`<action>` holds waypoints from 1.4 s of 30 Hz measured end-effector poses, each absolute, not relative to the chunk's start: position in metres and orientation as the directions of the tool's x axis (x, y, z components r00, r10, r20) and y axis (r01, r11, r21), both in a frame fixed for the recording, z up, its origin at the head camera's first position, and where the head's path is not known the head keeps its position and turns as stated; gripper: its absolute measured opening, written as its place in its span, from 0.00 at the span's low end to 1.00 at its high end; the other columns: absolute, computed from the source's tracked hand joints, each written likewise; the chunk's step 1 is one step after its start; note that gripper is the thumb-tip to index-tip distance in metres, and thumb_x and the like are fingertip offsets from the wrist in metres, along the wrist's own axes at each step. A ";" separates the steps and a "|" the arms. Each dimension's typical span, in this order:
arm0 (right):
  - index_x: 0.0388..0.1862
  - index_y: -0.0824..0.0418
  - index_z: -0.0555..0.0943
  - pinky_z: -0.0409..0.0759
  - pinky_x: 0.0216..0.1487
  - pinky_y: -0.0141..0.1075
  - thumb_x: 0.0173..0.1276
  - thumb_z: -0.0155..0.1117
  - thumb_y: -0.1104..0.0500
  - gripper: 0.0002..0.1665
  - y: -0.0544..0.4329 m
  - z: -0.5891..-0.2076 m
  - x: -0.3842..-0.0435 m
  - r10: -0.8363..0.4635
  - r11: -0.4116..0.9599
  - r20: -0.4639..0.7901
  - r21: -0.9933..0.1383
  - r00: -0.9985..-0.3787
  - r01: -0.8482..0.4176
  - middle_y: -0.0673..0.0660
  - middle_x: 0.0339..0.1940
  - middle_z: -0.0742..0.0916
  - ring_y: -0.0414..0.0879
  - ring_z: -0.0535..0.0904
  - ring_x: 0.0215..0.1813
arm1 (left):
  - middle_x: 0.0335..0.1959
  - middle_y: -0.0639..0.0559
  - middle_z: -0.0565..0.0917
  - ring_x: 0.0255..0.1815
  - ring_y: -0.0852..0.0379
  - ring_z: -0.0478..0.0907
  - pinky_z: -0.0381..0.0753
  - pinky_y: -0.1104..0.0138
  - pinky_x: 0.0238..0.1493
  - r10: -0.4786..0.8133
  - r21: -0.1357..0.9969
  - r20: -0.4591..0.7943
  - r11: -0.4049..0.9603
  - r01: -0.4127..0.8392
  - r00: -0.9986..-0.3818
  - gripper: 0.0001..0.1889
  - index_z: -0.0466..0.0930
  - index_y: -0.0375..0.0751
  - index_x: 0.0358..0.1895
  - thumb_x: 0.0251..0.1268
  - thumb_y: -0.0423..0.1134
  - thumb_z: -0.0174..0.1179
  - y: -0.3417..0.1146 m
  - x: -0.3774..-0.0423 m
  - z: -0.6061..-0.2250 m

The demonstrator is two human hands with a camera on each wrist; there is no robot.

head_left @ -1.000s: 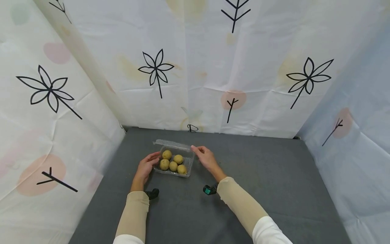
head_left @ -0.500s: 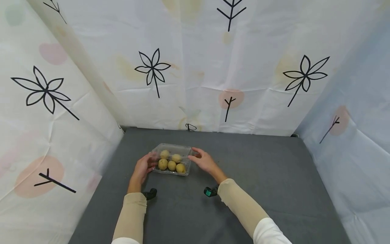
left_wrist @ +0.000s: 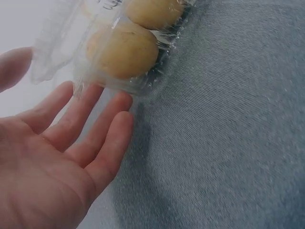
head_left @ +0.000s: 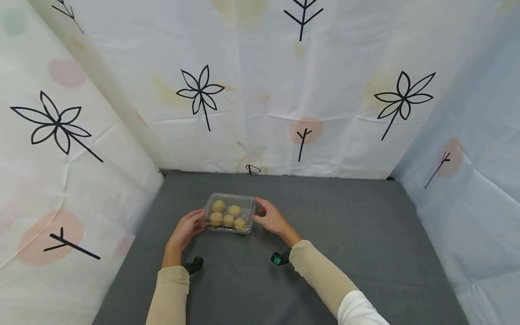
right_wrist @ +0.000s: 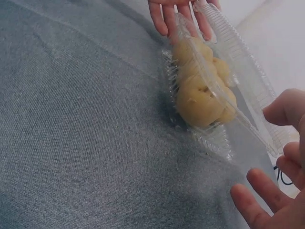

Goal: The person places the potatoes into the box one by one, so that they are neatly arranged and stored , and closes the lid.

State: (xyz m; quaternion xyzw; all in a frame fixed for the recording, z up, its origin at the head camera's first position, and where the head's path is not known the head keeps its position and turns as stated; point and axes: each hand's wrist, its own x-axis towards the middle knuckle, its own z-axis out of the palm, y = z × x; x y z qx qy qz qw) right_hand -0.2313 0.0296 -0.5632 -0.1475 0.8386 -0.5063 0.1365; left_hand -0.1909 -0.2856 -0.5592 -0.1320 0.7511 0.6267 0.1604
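Note:
A clear plastic clamshell box sits toward the back of the grey table, with several small yellow potatoes inside. Its lid lies over the potatoes in the head view; the right wrist view shows it still raised at an angle above the base. At the box's left side is my left hand, fingers loosely extended with their tips right at the plastic. My right hand is at the right end, thumb by the lid's edge and the other fingers spread apart.
Dark grey cloth covers the table. White printed curtains hang behind it and along both sides. A black wrist camera is strapped under the right wrist, another under the left.
The lid, standing up at the back a second ago, has swung forward and down over the potatoes. My left hand has drawn back slightly toward the left; the right hand stays by the right end.

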 end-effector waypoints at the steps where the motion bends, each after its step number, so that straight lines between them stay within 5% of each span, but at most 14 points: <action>1: 0.81 0.57 0.63 0.81 0.59 0.54 0.72 0.65 0.57 0.41 0.029 -0.563 -0.231 -0.387 0.444 -0.077 -0.889 -0.919 -0.112 0.60 0.81 0.67 0.60 0.76 0.71 | 0.76 0.38 0.65 0.56 0.59 0.78 0.75 0.53 0.70 -0.002 0.896 -0.412 0.181 -0.405 -0.911 0.33 0.58 0.40 0.80 0.81 0.54 0.49 -0.286 -0.190 -0.560; 6: 0.81 0.57 0.61 0.82 0.58 0.52 0.73 0.64 0.59 0.41 0.029 -0.566 -0.232 -0.395 0.450 -0.080 -0.886 -0.915 -0.117 0.59 0.82 0.66 0.59 0.76 0.70 | 0.72 0.39 0.71 0.52 0.62 0.80 0.76 0.53 0.69 -0.011 0.895 -0.411 0.188 -0.405 -0.912 0.30 0.62 0.41 0.78 0.81 0.49 0.51 -0.290 -0.187 -0.562; 14: 0.82 0.58 0.60 0.82 0.59 0.50 0.73 0.64 0.56 0.42 0.028 -0.568 -0.226 -0.384 0.486 -0.077 -0.864 -0.920 -0.130 0.60 0.79 0.70 0.57 0.79 0.66 | 0.65 0.39 0.78 0.57 0.53 0.83 0.78 0.52 0.65 -0.014 0.880 -0.416 0.247 -0.406 -0.909 0.30 0.63 0.39 0.77 0.79 0.45 0.54 -0.293 -0.182 -0.567; 22: 0.81 0.63 0.59 0.84 0.49 0.45 0.71 0.66 0.53 0.45 0.025 -0.572 -0.216 -0.420 0.405 -0.130 -0.912 -0.898 -0.057 0.65 0.70 0.77 0.57 0.82 0.60 | 0.50 0.47 0.85 0.44 0.61 0.84 0.84 0.59 0.55 -0.028 0.877 -0.428 0.229 -0.422 -0.903 0.29 0.62 0.37 0.77 0.78 0.42 0.53 -0.294 -0.184 -0.567; 31: 0.51 0.64 0.81 0.84 0.46 0.39 0.75 0.62 0.48 0.20 0.025 -0.573 -0.207 -0.455 0.382 -0.264 -0.921 -0.851 0.082 0.58 0.42 0.89 0.42 0.84 0.41 | 0.44 0.52 0.83 0.41 0.59 0.84 0.86 0.63 0.49 0.000 0.873 -0.469 0.152 -0.464 -0.883 0.30 0.61 0.37 0.77 0.77 0.40 0.54 -0.293 -0.185 -0.570; 42: 0.42 0.62 0.89 0.80 0.43 0.37 0.74 0.61 0.49 0.19 0.024 -0.583 -0.204 -0.463 0.365 -0.231 -0.930 -0.856 0.054 0.61 0.36 0.90 0.54 0.84 0.42 | 0.42 0.52 0.86 0.42 0.61 0.84 0.84 0.61 0.52 0.013 0.873 -0.457 0.199 -0.445 -0.889 0.30 0.60 0.37 0.78 0.76 0.38 0.53 -0.293 -0.185 -0.572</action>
